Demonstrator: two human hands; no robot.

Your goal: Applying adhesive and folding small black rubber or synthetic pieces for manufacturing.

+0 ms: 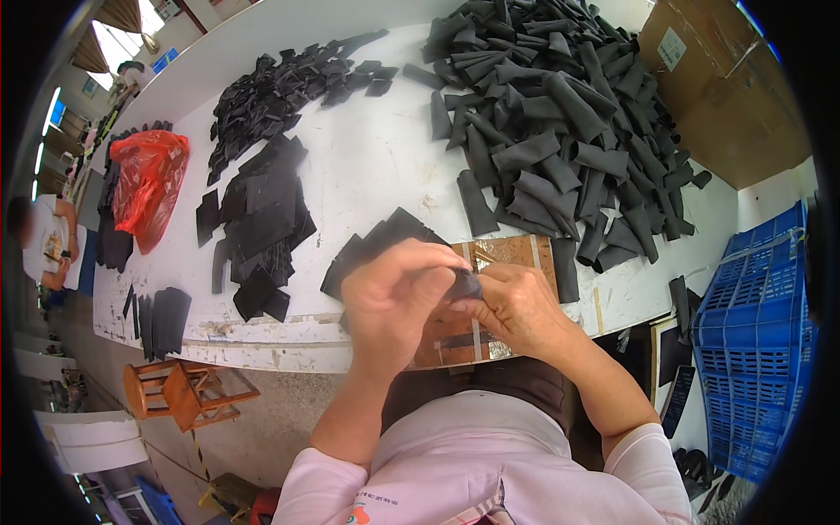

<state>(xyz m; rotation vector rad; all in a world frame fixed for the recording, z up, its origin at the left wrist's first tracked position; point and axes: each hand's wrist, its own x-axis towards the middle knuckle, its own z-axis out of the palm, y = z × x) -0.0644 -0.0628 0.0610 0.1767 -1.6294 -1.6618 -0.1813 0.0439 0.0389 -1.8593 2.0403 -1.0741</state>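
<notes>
Close together in front of my body, both hands are closed on one small black fabric piece (464, 285). My left hand (389, 302) curls round its left side, thumb and fingers pinching it. From the right, my right hand (521, 308) grips the same piece with thumb and bent fingers. Part of the piece is hidden inside the hands. Under them lies a brown board (535, 261) with strips of clear tape, at the table's front edge. A fanned stack of flat black fabric pieces (398, 229) lies just behind my left hand.
A big heap of black fabric tubes (560, 114) covers the table's (367, 149) back right. Flat black pieces (262, 206) lie at left, with a red plastic bag (149, 179) beyond. A cardboard box (726, 87) and blue crate (752, 332) stand right. Wooden stool (188, 392), person (52, 241) at left.
</notes>
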